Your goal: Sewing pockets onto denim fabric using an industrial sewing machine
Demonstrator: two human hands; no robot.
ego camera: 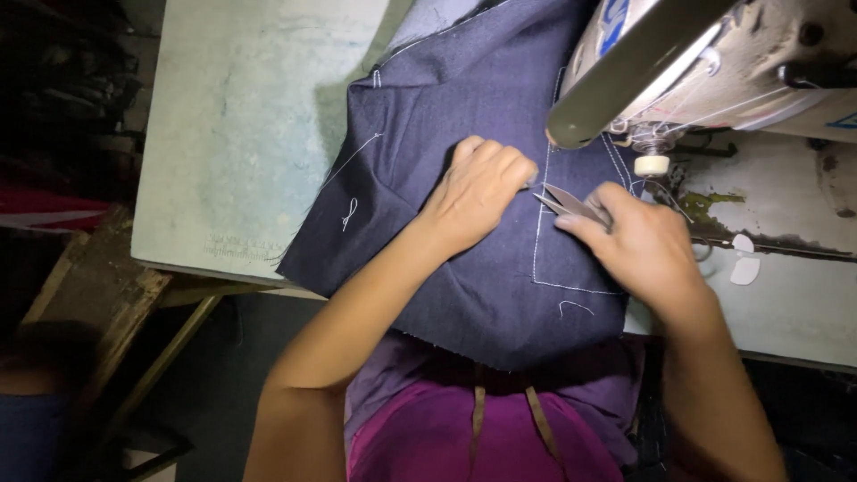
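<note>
Where the light falls: a pale worn counter (241, 134) is seen in a dark room.
Fabric: dark navy cloth (446, 116) is pressed flat under the left hand (478, 192), its grip released.
Snips: small thread snips (567, 203) are clenched in the right hand (638, 245), just beside the left fingers.

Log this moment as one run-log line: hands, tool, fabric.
left hand: flat on dark fabric | right hand: holds thread snips, tips toward white stitching | sewing machine: above
</note>
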